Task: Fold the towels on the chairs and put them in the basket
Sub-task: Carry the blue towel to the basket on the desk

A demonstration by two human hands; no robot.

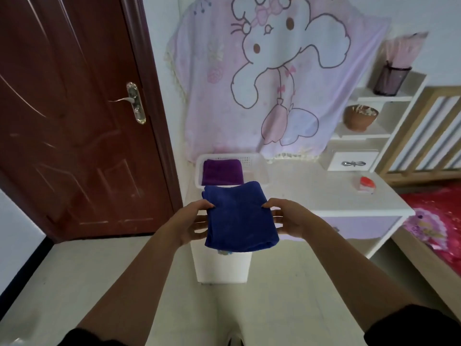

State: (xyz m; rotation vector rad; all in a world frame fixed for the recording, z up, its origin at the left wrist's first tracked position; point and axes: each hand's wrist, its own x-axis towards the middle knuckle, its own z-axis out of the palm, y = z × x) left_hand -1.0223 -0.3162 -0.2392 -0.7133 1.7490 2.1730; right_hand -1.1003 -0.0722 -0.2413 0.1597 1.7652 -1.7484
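I hold a folded blue towel flat in the air, just in front of the white basket. My left hand grips its left edge and my right hand grips its right edge, thumbs on top. The basket stands on the left end of a white desk. A folded purple towel lies inside the basket on its left side. The blue towel covers the basket's near rim. No chairs are in view.
A dark red door is shut at the left. A pink cartoon cloth hangs behind the desk. White shelves with a brown bowl and a pen cup stand at the right. A small red-and-white object sits on the desk. A bed lies at far right.
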